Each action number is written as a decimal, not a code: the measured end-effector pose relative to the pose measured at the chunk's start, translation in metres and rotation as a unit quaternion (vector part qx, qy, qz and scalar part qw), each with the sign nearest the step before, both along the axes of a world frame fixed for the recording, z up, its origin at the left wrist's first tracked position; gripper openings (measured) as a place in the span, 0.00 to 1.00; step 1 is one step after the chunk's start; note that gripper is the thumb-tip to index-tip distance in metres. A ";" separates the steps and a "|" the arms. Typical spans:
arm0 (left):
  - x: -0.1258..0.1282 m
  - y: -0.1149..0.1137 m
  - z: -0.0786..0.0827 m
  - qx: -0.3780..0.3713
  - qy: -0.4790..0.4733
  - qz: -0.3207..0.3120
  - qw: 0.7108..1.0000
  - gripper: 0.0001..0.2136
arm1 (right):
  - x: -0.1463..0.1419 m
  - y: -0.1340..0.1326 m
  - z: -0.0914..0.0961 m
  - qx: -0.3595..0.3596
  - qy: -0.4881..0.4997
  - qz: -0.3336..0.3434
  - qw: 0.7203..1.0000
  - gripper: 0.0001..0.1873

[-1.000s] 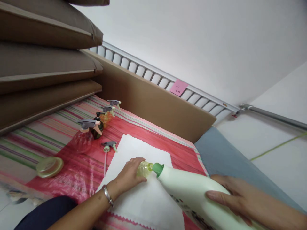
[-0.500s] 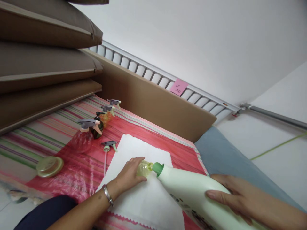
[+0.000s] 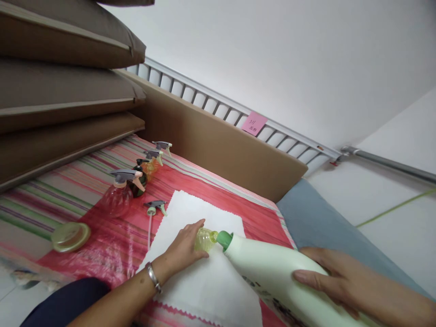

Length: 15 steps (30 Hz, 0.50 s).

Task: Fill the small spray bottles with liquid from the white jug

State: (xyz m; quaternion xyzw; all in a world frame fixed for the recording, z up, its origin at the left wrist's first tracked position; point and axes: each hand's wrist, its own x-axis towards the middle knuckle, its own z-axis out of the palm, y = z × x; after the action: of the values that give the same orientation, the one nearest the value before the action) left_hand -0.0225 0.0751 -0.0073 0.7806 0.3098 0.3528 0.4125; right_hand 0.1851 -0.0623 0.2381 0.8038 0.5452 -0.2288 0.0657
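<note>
My left hand [image 3: 185,243] is closed around a small clear yellow-green bottle [image 3: 205,240] over a white cloth [image 3: 204,277] with zigzag edges. The bottle's neck points right and has no spray head on it. In my right hand [image 3: 330,281] is a large pale green bottle [image 3: 275,268], tilted with its green spout [image 3: 224,240] at the small bottle's mouth. Whether liquid is flowing I cannot make out. Left of the cloth lies a loose trigger spray head [image 3: 155,207] with a thin dip tube [image 3: 150,231].
A pink spray bottle [image 3: 119,195], a dark pump bottle [image 3: 139,179] and an orange spray bottle [image 3: 151,168] stand on the striped cover [image 3: 51,200]. A round green lid [image 3: 71,236] lies nearer. Stacked cushions [image 3: 68,86] rise at left; a brown board [image 3: 211,136] leans behind.
My left fingers have shifted very slightly on the small bottle. Otherwise both bottles keep the same place and tilt.
</note>
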 end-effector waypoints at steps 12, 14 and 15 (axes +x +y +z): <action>0.000 0.000 -0.001 0.000 0.011 -0.001 1.000 0.40 | -0.003 0.002 0.002 -0.006 0.033 -0.027 0.999 0.22; 0.000 0.000 -0.001 0.000 0.013 0.000 1.000 0.41 | -0.004 0.002 0.002 -0.004 0.034 -0.030 0.999 0.22; 0.000 0.000 -0.001 0.001 0.012 0.000 1.000 0.41 | -0.004 0.001 0.003 -0.004 0.031 -0.032 0.999 0.22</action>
State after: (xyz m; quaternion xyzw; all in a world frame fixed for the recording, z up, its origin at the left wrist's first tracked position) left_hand -0.0224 0.0752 -0.0081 0.7850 0.3150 0.3436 0.4081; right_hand 0.1815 -0.0609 0.2407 0.8131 0.5199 -0.2579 0.0441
